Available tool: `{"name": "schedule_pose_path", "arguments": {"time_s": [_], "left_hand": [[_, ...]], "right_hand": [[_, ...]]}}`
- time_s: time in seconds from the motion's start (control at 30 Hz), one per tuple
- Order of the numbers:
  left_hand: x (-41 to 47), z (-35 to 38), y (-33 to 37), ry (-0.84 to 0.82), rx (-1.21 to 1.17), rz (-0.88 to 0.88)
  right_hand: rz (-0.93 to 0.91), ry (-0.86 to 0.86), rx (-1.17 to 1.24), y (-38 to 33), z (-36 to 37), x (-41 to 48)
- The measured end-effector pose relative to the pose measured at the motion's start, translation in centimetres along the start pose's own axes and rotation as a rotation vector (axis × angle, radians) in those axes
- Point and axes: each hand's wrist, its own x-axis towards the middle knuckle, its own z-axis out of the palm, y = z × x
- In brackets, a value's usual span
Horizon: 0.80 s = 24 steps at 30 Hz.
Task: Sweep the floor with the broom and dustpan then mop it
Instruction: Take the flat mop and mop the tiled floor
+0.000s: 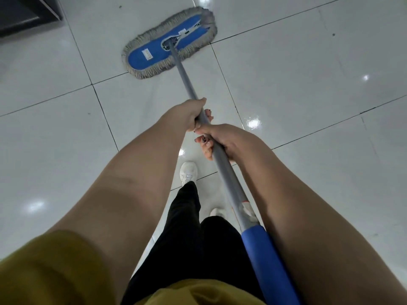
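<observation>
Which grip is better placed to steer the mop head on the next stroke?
Left, probably: the left grip holds the handle nearer the mop head, ahead of the right grip.

Dark furniture [22,14] stands in the upper left corner.
</observation>
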Motion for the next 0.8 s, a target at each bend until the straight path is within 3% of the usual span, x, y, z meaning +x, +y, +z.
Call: {"name": "schedule_pose_path", "arguments": {"time_s": [0.43,0.8], "left_hand": [[-9.0,3.4,-18.3,0.007,-0.048,0.079],[-15.5,2.7,-28.5,-0.018,-0.101,0.045]], "right_hand": [[-0.045,-0.009,-0.031,17.8,-4.1,-7.4],[-0.069,0.001,-0.041,28.5,-3.4,-11.4]]}}
